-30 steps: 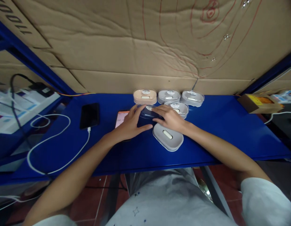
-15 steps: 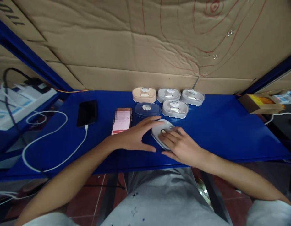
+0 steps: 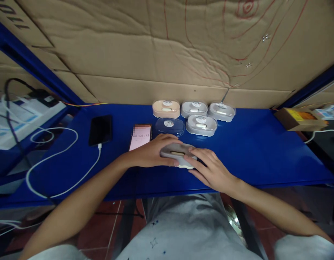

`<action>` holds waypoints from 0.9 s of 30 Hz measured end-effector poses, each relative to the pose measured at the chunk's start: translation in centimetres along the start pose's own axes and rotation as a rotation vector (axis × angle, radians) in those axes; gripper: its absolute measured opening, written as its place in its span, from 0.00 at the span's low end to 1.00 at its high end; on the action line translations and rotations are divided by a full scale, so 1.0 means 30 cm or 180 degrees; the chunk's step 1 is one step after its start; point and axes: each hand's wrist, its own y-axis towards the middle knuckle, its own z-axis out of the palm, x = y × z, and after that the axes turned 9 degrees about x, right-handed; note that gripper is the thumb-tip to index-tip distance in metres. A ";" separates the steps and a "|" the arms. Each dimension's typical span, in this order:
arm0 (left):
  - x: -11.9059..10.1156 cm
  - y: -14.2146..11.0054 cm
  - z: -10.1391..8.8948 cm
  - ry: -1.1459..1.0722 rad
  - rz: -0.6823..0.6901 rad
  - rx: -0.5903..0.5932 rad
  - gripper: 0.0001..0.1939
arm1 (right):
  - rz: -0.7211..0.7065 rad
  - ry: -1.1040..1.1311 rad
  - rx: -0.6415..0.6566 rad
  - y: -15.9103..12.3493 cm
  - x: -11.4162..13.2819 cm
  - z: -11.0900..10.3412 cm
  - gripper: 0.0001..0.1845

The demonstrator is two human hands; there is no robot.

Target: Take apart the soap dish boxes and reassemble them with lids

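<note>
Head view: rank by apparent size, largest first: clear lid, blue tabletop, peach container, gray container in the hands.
1. Blue tabletop
2. Gray held container, partly covered
3. Clear lid and peach container: look alike, so not ranked

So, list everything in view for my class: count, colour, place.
Dish: 1, grey, between hands
Clear lid: 1, transparent, behind dish
Grey boxes: 3, grey, table rear
Peach box: 1, peach, beside those
Lit phone: 1, pinkish screen, by left forearm
Dark phone: 1, black, left
Cable: 1, white, plugged into dark phone
Power strip: probably 1, white, far left
Adapter: 1, black, far left
Carton: 1, brown, right side
Cardboard: count unclear, brown, behind table
Table: 1, blue, centre
Floor: 1, red, below
Shirt: 1, pale, bottom
Left hand: 1, bare, gripping dish
Right hand: 1, bare, touching dish
</note>
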 end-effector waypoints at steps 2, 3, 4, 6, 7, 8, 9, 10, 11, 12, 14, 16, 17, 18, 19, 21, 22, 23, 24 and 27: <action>-0.006 0.005 0.004 0.0106 0.0035 0.0066 0.27 | 0.0021 -0.0095 -0.0158 -0.009 -0.004 0.004 0.23; -0.010 0.007 0.007 0.0158 0.0050 0.0079 0.23 | 0.0023 -0.0157 -0.0205 -0.013 -0.005 0.005 0.24; -0.015 0.008 0.010 0.0196 0.0062 0.0080 0.22 | -0.0001 -0.0220 -0.0236 -0.015 -0.006 0.007 0.24; -0.025 0.009 0.013 0.0236 0.0043 0.0052 0.21 | -0.0077 -0.0328 -0.0264 -0.018 -0.007 0.008 0.23; -0.030 0.008 0.014 0.0248 0.0007 0.0035 0.22 | -0.0119 -0.0373 -0.0265 -0.018 -0.006 0.008 0.22; -0.034 0.006 0.014 0.0254 -0.0040 0.0019 0.22 | -0.0157 -0.0413 -0.0265 -0.017 -0.005 0.007 0.22; -0.037 0.004 0.013 0.0246 -0.0094 0.0000 0.22 | -0.0179 -0.0448 -0.0256 -0.016 -0.004 0.006 0.21; -0.040 0.002 0.012 0.0212 -0.0141 -0.0017 0.22 | -0.0187 -0.0473 -0.0244 -0.015 -0.002 0.004 0.21; -0.042 0.001 0.011 0.0143 -0.0173 -0.0022 0.22 | -0.0196 -0.0490 -0.0232 -0.013 0.001 0.001 0.21; -0.043 -0.001 0.010 0.0047 -0.0184 -0.0019 0.22 | -0.0211 -0.0498 -0.0228 -0.011 0.003 -0.002 0.21; -0.047 -0.002 0.011 -0.0164 -0.0160 -0.0017 0.22 | -0.0240 -0.0500 -0.0234 -0.009 0.008 -0.007 0.21; -0.052 -0.001 0.016 -0.0339 -0.0171 -0.0033 0.22 | -0.0251 -0.0488 -0.0266 -0.009 0.011 -0.012 0.21; -0.056 0.000 0.019 -0.0404 -0.0207 -0.0046 0.23 | -0.0245 -0.0478 -0.0277 -0.011 0.012 -0.014 0.21; -0.061 0.002 0.023 -0.0449 -0.0260 -0.0056 0.24 | -0.0225 -0.0467 -0.0285 -0.013 0.013 -0.015 0.22; -0.065 0.004 0.027 -0.0484 -0.0327 -0.0059 0.25 | -0.0203 -0.0458 -0.0297 -0.014 0.013 -0.016 0.22; -0.070 0.008 0.033 -0.0549 -0.0485 -0.0080 0.27 | -0.0200 -0.0463 -0.0320 -0.016 0.014 -0.017 0.21; -0.071 0.010 0.035 -0.0591 -0.0560 -0.0106 0.27 | -0.0218 -0.0478 -0.0333 -0.016 0.015 -0.017 0.21; -0.069 0.010 0.035 -0.0636 -0.0618 -0.0158 0.28 | -0.0251 -0.0486 -0.0335 -0.016 0.016 -0.015 0.20; -0.065 0.010 0.034 -0.0655 -0.0642 -0.0250 0.28 | -0.0312 -0.0485 -0.0311 -0.015 0.016 -0.012 0.19; -0.041 0.007 0.026 -0.0125 -0.0507 -0.0618 0.26 | -0.0627 -0.0433 -0.0083 -0.016 0.015 0.006 0.16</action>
